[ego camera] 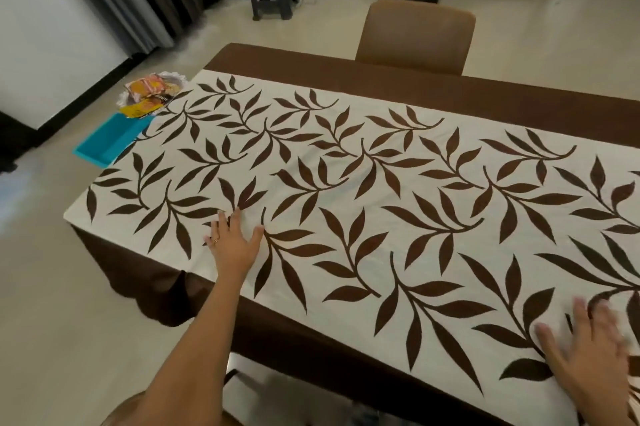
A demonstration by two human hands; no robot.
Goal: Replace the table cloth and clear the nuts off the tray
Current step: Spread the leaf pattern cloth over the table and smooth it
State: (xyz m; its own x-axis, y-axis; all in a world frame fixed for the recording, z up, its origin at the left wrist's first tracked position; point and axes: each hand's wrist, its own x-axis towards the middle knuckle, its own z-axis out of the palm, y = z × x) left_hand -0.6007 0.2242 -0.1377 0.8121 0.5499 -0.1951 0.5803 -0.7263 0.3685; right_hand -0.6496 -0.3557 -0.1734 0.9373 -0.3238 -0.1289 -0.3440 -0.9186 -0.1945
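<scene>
- The leaf cloth (346, 183) lies spread over a plain brown cloth (381, 86), which shows as a band along its far side and hangs below its near edge. The patterned one looks like the replacement, already laid and now being settled.
- The left hand (235, 242) lies palm down near the left end of the leaf cloth. Its fingers (237, 218) are straight and fanned apart and grip nothing; the arm reaches out nearly straight. A flat hand like this most likely pins or smooths the fabric so it does not creep.
- The right hand (588, 356) rests on the leaf cloth's near right part. It is blurred, yet its fingers look apart and straight — pressing rather than pinching.
- With the two hands set wide, the fabric between them can be drawn flat.
- A blue tray (104, 145) sits just off the far left corner of the leaf cloth; what it rests on I cannot tell.
- Orange and yellow packets (149, 93) are heaped in a silvery dish (173, 77) just beyond the tray — probably the nuts, not yet cleared.
</scene>
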